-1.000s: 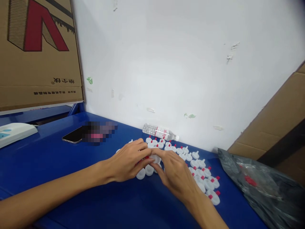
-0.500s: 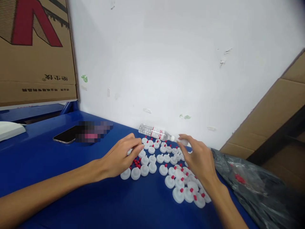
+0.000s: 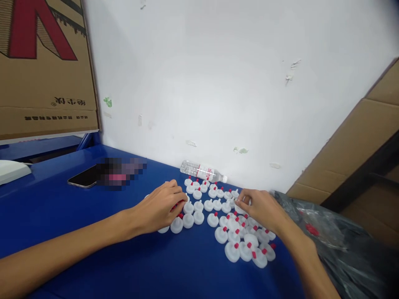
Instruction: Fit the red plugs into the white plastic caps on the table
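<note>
My left hand [image 3: 163, 205] is curled, fingers closed over a small pile of red tip caps [image 3: 180, 216]. Its fingers hide what they hold, if anything. White round nozzle caps [image 3: 188, 221] without red tips stand around this hand. On the right, my right hand [image 3: 260, 207] pinches with thumb and fingertips at a white nozzle cap [image 3: 240, 207], partly covered by the hand, at the edge of the group. Below it is a cluster of white nozzle caps with red tips [image 3: 232, 252], some overlapping. More red-tipped caps [image 3: 197, 193] stand in rows near the wall.
A clear water bottle [image 3: 204, 171] lies against the white wall. On the blue table [image 3: 124, 265] to the left are a phone [image 3: 83, 177] and a blurred-out item. A dark plastic bag [image 3: 339, 249] with red pieces lies right. Cardboard [image 3: 46, 83] stands left.
My right hand has come down from beside the bottle's cap to the white nozzle caps. My left hand has shifted slightly, its fingers curling lower over the red tip caps.
</note>
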`<control>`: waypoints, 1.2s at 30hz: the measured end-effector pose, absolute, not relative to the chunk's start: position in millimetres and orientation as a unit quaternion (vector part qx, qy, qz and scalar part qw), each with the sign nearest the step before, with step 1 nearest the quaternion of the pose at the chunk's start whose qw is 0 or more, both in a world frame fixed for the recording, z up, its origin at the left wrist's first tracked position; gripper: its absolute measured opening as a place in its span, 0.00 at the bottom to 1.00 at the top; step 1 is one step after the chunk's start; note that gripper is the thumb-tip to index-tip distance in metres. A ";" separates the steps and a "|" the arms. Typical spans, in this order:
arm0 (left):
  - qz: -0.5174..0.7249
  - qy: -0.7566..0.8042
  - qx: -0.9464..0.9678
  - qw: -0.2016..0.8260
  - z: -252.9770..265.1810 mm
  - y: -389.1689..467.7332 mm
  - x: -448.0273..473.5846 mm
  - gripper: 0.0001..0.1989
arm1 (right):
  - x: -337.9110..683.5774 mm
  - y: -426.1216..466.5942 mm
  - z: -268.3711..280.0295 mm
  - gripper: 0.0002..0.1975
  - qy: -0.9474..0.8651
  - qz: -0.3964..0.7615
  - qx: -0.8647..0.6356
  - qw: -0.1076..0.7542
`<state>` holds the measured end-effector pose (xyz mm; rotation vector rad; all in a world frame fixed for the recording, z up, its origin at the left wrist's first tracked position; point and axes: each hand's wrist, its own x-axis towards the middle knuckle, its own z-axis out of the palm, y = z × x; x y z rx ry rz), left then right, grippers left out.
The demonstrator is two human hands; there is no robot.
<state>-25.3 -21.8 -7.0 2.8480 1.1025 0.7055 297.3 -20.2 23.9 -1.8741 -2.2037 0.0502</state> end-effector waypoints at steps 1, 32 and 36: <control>0.225 0.351 0.909 0.003 -7.3 -21.5 -25.3 0.10 | 298.1 -20.0 23.2 0.09 -0.757 0.023 -0.643 0.117; 0.242 0.351 0.904 0.010 -14.4 -12.7 -32.2 0.10 | 305.1 -25.1 27.0 0.11 -0.800 0.195 -0.554 0.118; 0.244 0.356 0.902 0.001 -12.7 -14.2 -32.5 0.10 | 302.3 -22.3 23.2 0.07 -0.805 0.175 -0.554 0.119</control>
